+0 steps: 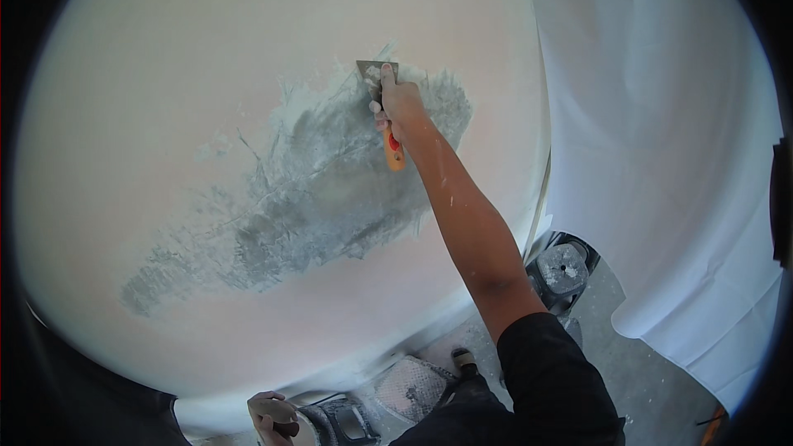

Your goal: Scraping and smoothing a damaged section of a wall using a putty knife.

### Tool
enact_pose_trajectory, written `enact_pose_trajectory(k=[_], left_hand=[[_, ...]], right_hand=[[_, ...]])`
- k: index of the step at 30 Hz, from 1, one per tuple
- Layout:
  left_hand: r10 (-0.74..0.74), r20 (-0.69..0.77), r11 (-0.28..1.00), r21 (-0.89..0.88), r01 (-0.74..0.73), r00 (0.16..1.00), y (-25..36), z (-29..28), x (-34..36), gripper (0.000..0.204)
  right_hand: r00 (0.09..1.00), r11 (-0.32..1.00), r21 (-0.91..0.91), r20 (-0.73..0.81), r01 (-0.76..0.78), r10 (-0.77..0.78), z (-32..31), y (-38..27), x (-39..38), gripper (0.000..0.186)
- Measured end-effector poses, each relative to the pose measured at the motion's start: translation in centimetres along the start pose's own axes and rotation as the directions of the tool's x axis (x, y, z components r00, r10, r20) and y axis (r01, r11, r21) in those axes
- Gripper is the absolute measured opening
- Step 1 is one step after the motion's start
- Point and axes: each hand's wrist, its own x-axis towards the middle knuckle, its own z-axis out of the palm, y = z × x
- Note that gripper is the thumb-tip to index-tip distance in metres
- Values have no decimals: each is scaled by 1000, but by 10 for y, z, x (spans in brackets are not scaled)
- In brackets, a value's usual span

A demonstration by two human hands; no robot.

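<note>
My right hand (pixel 400 103) is closed around a putty knife (pixel 396 155) with an orange-yellow handle and a smeared metal blade. The thumb lies along the blade, which is against the pale wall (pixel 206 49) at the upper edge of a large grey patch (pixel 330 190). White filler smears fringe that patch. Low in the picture, my left hand (pixel 263 421) curls around a tool with a dark brown handle (pixel 287 429); its lower part is cut off by the picture's edge, and its exact kind cannot be made out.
White sheeting (pixel 652 116) hangs along the right side. Below it stands a dark plastic stool (pixel 564 269) spattered with white. Another dark stool-like piece (pixel 343 419) is beside my left hand, and a whitish textured surface (pixel 413 388) lies near my foot (pixel 464 358). Grey floor (pixel 611 347) shows at right.
</note>
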Motion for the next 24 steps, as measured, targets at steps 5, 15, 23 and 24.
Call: enact_pose_trajectory(k=[5,15,23,24], left_hand=[[-75,-18,996,-46,74,997,-6,-17,-3,62],[42,21,998,40,-42,999,17,-8,-26,62],[-44,-63,990,129,52,997,26,-28,-51,61],[108,-26,987,125,-104,994,24,-26,-46,59]], right_hand=[[1000,999,34,17,-22,21,2,-5,1,46],[1000,999,34,14,13,-13,-2,2,2,47],[1000,997,77,-13,-21,22,-3,0,4,48],[1000,998,61,-8,10,-10,-1,0,6,49]])
